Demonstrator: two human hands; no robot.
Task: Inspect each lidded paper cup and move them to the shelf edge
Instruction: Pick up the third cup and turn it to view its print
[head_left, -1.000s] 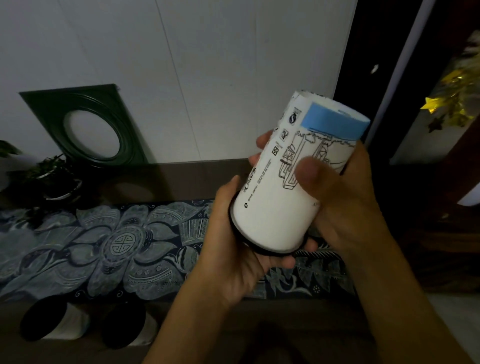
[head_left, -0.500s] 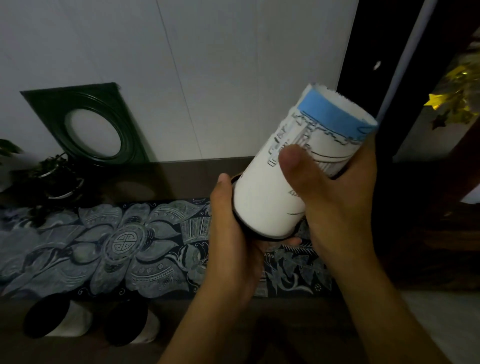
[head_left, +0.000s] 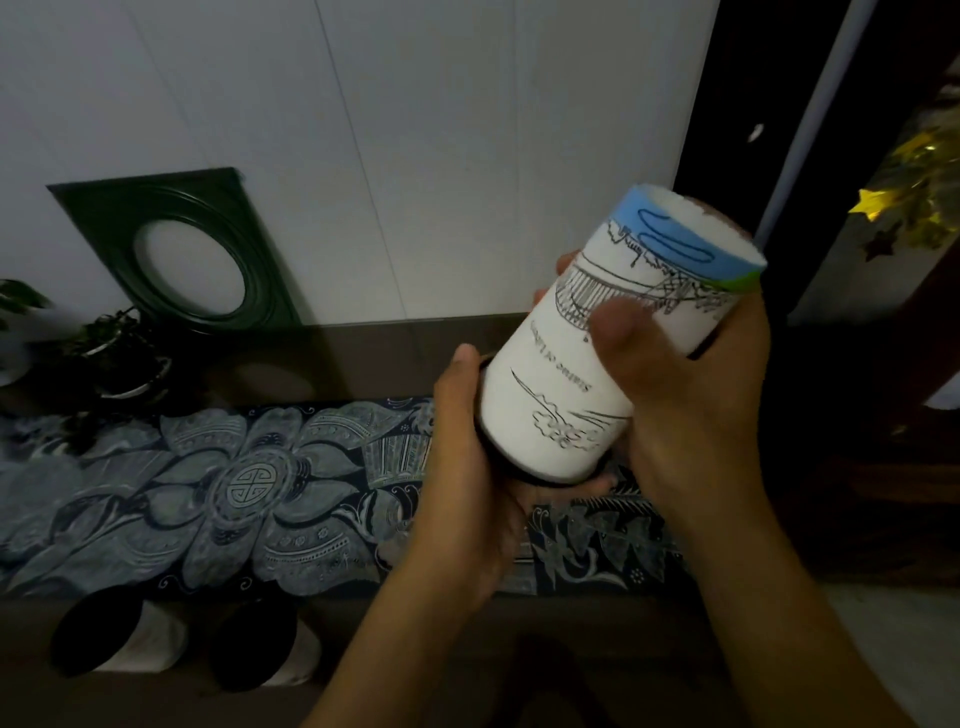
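I hold a white paper cup with black line drawings and a blue band, tilted upside down, its black lid end lowest and its base pointing up to the right. My left hand cups the lid end from below. My right hand wraps the cup's body, thumb across the drawing. Two more lidded paper cups lie on their sides at the near left, black lids facing me.
A dark floral runner covers the shelf. A green frame with a round opening leans on the white wall. A potted plant stands far left. Gold star decorations hang at right.
The cup has been turned about its axis in my hands, showing a different part of the drawing, and its base has tipped a little further right.
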